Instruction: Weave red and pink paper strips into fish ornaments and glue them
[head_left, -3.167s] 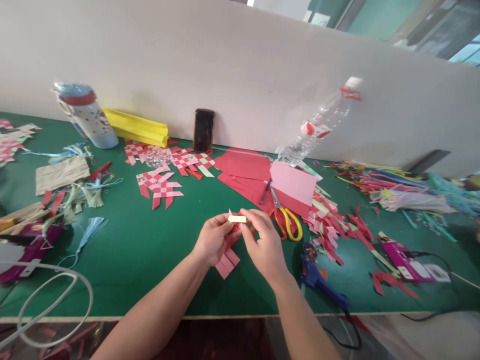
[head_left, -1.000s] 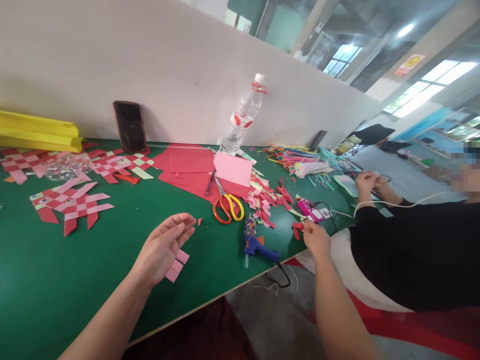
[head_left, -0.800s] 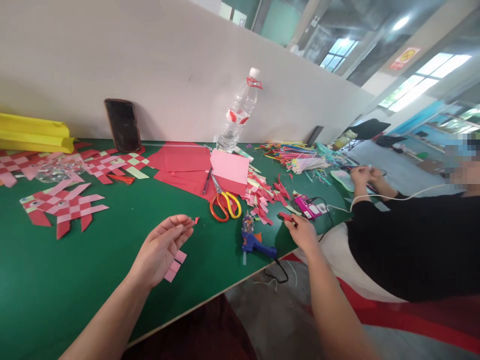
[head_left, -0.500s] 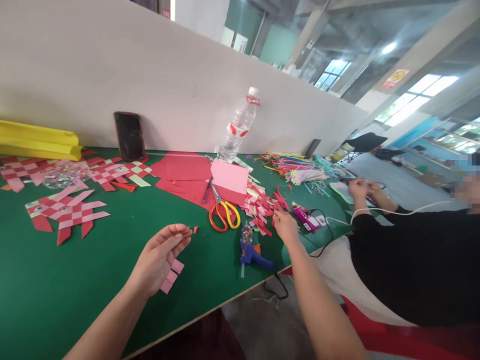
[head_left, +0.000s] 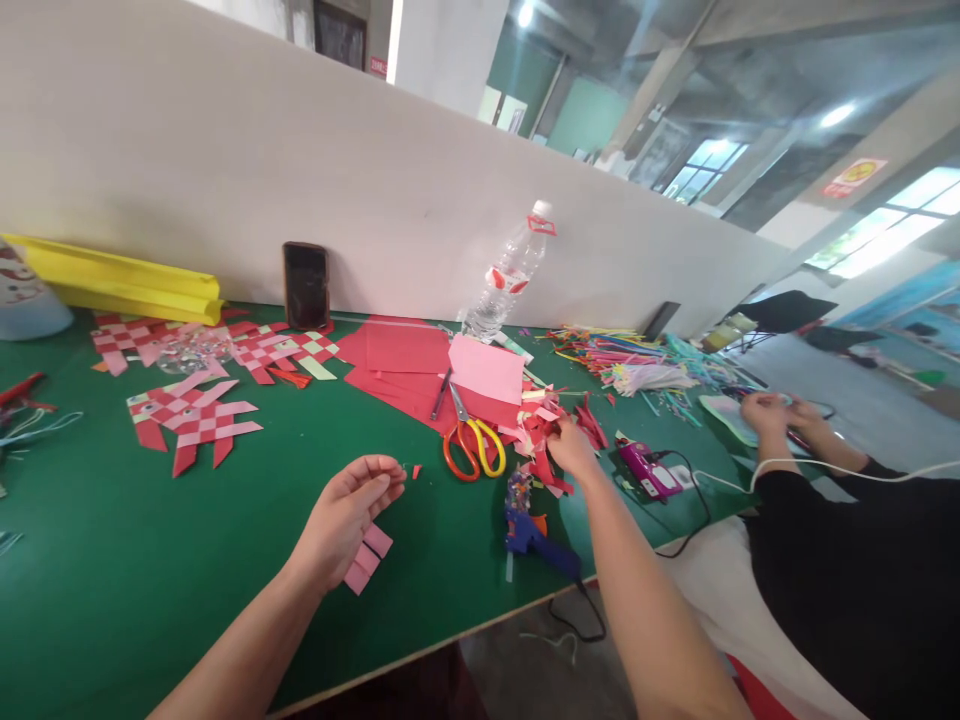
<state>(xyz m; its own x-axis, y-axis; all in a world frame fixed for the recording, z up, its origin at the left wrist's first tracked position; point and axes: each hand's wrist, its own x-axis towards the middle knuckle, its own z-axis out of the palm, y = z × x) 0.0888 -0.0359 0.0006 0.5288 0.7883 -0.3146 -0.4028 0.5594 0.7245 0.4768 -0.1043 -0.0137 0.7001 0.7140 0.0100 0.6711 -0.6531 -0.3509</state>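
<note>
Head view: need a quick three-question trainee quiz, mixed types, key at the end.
1. True or false: the scissors have two handle loops of different colours.
2. The camera wearer's right hand is at: A) the phone; B) the paper scraps; C) the bottle.
3. What colour are the strips showing just below the wearer's left hand?

Key: 1. True. 2. B. 3. Pink.

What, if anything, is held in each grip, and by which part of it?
It cannot be told: the left grip partly covers pink paper strips; the right grip is among paper scraps, contact unclear.
</note>
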